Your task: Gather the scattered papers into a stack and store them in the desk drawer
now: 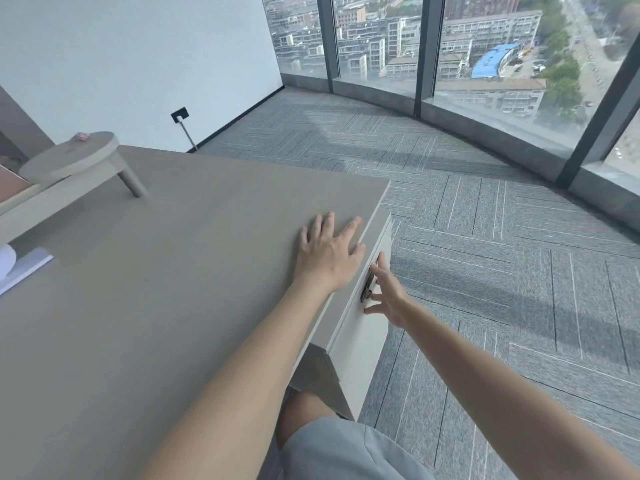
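Grey desk top (145, 306) fills the view, carpet and tall windows beyond. Papers (24, 268) lie far left of both hands, not yet stored. Left hand (327, 249) rests flat, fingers spread, holding nothing. Just right, the right hand (388, 292), fingers open, touches the drawer (360, 341) front by its dark handle (367, 287). Likely step: working the drawer; next calls for fetching the papers.

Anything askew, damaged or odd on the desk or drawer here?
Nothing damaged or spilled. One oddity: the papers lie at the desk's far left edge, while the left hand rests flat on the desktop and the right hand touches the drawer front empty.
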A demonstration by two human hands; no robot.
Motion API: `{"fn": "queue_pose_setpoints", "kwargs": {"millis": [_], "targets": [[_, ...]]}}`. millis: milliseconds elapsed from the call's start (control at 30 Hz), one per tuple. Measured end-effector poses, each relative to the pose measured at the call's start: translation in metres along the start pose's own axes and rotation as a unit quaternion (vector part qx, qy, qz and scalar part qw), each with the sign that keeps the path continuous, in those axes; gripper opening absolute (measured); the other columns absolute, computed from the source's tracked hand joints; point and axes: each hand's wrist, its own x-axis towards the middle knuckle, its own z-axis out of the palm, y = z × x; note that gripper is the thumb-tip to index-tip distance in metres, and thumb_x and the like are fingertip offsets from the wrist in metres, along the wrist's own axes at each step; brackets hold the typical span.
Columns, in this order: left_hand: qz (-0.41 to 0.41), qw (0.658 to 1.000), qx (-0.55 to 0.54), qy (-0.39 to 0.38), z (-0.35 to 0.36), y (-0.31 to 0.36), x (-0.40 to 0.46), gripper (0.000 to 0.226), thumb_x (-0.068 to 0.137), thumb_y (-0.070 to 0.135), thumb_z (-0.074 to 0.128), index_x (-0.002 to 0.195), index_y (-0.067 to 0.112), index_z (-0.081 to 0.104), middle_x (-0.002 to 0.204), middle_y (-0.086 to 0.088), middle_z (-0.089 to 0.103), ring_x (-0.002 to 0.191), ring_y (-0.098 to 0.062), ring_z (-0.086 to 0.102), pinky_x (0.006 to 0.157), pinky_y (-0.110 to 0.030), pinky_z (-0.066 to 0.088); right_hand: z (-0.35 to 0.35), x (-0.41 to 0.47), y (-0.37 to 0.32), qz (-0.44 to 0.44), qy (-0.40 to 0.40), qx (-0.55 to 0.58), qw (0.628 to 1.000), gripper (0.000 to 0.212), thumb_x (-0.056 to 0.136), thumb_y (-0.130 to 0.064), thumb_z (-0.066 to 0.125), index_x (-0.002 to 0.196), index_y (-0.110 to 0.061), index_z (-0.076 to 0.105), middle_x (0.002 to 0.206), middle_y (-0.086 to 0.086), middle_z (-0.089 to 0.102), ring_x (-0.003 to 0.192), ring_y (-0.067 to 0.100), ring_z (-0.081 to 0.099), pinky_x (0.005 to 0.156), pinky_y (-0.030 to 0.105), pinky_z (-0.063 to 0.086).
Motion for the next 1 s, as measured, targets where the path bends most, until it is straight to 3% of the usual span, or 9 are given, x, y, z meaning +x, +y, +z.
{"fn": "queue_pose_setpoints", "kwargs": {"millis": [400,567,700,800,867,933,1000], "targets": [[-0.001,1.0,0.003,0.0,0.001,0.002,0.0,0.06,0.098,0.05,0.034,0.156,0.041,0.021,0.168,-0.013,0.016,0.155,-0.032,0.009,0.123,-0.053,0.006,-0.003,0.008,0.002,0.02,-0.032,0.017,0.999,0.064,0.102,-0.057,0.036,0.152,-0.064,-0.004,0.173,-0.008,-0.003,0.152,0.052,0.016,0.105,0.064,0.046],[0.0,1.0,-0.004,0.004,0.001,0.0,-0.002,0.061,0.097,0.05,0.035,0.156,0.041,0.022,0.168,-0.013,0.017,0.155,-0.031,0.01,0.123,-0.052,0.006,0.003,-0.002,-0.004,0.015,0.0,-0.03,0.999,0.063,0.104,-0.056,0.033,0.155,-0.059,-0.003,0.173,0.0,0.007,0.15,0.05,0.026,0.103,0.059,0.05],[0.004,1.0,-0.008,0.002,0.001,0.0,-0.004,0.061,0.097,0.049,0.036,0.156,0.04,0.023,0.168,-0.013,0.017,0.155,-0.03,0.01,0.124,-0.051,0.005,0.0,-0.005,-0.01,0.004,0.039,-0.05,0.998,0.062,0.104,-0.046,0.042,0.16,-0.048,0.014,0.165,0.008,0.032,0.135,0.046,0.049,0.1,0.051,0.054],[0.004,1.0,-0.014,0.005,0.0,0.0,-0.004,0.062,0.097,0.049,0.037,0.156,0.039,0.022,0.168,-0.013,0.017,0.155,-0.031,0.009,0.124,-0.049,0.005,-0.003,-0.008,-0.023,-0.027,0.082,-0.077,0.993,0.055,0.101,-0.026,0.054,0.155,-0.027,0.041,0.138,0.013,0.06,0.111,0.036,0.064,0.101,0.049,0.053],[0.003,1.0,-0.026,-0.003,-0.002,-0.002,-0.007,0.063,0.097,0.048,0.04,0.157,0.037,0.024,0.168,-0.013,0.017,0.155,-0.03,0.009,0.124,-0.048,0.004,-0.003,-0.016,-0.037,-0.059,0.112,-0.104,0.986,0.052,0.096,-0.02,0.058,0.148,-0.023,0.053,0.123,0.012,0.07,0.107,0.033,0.069,0.099,0.047,0.053],[0.0,0.998,-0.069,-0.016,-0.007,-0.002,-0.012,0.061,0.096,0.045,0.047,0.155,0.033,0.033,0.167,-0.012,0.021,0.155,-0.029,0.013,0.124,-0.043,0.006,0.0,-0.029,-0.055,-0.094,0.138,-0.136,0.977,0.049,0.093,-0.021,0.058,0.142,-0.022,0.059,0.118,0.008,0.073,0.107,0.028,0.068,0.096,0.042,0.053],[-0.013,0.986,-0.165,-0.025,-0.021,-0.002,-0.019,0.05,0.096,0.038,0.056,0.144,0.024,0.053,0.158,-0.01,0.042,0.15,-0.027,0.03,0.119,-0.03,0.017,0.002,-0.047,-0.076,-0.137,0.161,-0.162,0.964,0.043,0.094,-0.018,0.058,0.136,-0.018,0.064,0.123,0.009,0.073,0.102,0.022,0.064,0.088,0.032,0.048]]}}
